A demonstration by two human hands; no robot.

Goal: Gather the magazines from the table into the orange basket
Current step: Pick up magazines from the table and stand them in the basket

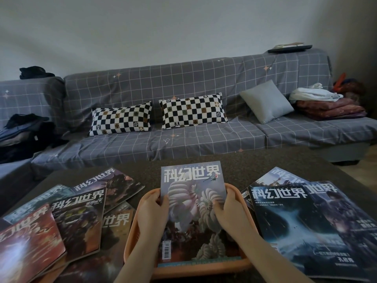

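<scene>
A magazine with pale spiral shapes on its cover (pixel 191 205) lies tilted in the orange basket (pixel 132 233), its far end sticking out over the basket's far rim. My left hand (pixel 152 211) grips its left edge and my right hand (pixel 228 211) grips its right edge. Several magazines (pixel 77 215) lie fanned out on the dark table (pixel 244 166) left of the basket. More magazines (pixel 302 223) are stacked to its right, overlapping one another.
Beyond the table stands a grey checked sofa (pixel 183 139) with two checkerboard cushions (pixel 122 118), a grey cushion (pixel 267 101), folded blankets (pixel 330 107) at the right and dark clothes (pixel 24 133) at the left.
</scene>
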